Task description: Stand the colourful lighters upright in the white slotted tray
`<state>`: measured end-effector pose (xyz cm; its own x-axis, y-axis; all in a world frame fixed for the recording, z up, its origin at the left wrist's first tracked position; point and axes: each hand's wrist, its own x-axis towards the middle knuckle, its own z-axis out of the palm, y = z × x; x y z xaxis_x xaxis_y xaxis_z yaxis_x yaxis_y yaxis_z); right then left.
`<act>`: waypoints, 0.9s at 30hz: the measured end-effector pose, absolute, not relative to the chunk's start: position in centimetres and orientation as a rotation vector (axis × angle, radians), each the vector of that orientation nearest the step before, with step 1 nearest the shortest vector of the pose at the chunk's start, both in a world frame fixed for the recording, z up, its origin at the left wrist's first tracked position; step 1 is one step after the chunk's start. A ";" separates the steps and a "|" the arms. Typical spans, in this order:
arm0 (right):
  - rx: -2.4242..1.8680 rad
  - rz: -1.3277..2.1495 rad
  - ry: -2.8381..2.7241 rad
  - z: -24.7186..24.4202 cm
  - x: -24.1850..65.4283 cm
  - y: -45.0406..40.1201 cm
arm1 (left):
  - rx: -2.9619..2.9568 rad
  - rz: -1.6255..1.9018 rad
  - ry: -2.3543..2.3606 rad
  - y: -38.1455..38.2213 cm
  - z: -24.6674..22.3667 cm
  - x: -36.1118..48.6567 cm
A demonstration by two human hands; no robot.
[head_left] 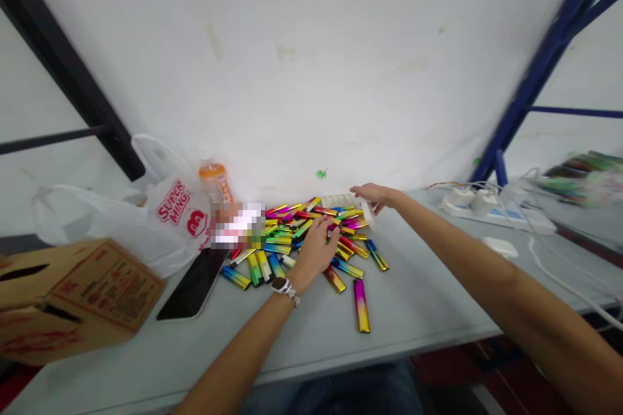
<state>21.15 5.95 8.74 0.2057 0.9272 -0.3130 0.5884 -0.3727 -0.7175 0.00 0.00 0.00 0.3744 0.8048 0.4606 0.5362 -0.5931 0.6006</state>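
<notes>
Soft, even light fills the view, brightest on the pale wall (311, 78), with no lamp in sight. Faint, soft-edged shadows lie on the worktop (413, 285), and small glints show on the shiny foil sticks (361, 305). The space under the worktop is dark. Wide-angle distortion stretches the edges, the far right looks smeared, fine detail is soft, and a pixelated patch hides the area left of the pile.

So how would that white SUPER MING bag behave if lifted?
The bag would probably flop and change shape, since its thin plastic looks crumpled. It seems light for its size, though any contents, which I can't make out, could add weight.
</notes>
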 end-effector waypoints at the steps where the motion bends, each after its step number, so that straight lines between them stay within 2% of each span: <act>1: -2.022 1.024 -1.404 8.8 21.4 5.9 | 2.290 1.073 1.167 0.1 0.1 -0.1; 6: -1.892 0.985 -1.432 9.5 22.2 4.9 | 2.259 1.131 1.161 0.9 0.2 -0.8; 9: -1.635 0.980 -1.452 9.1 21.7 4.3 | 2.241 1.153 1.095 0.8 0.7 -0.8; 13: -1.152 0.969 -1.300 6.6 19.0 4.2 | 2.115 1.109 1.097 -0.2 1.7 -0.4; 17: -0.897 0.888 -1.119 3.9 15.6 4.8 | 1.929 1.084 1.075 -0.4 2.0 -0.4; 21: -0.914 0.812 -1.097 2.5 13.7 4.4 | 1.806 1.097 1.084 0.4 1.6 -1.4; 27: -1.224 0.598 -1.381 1.9 13.9 2.9 | 1.968 1.126 1.183 1.3 1.5 -4.4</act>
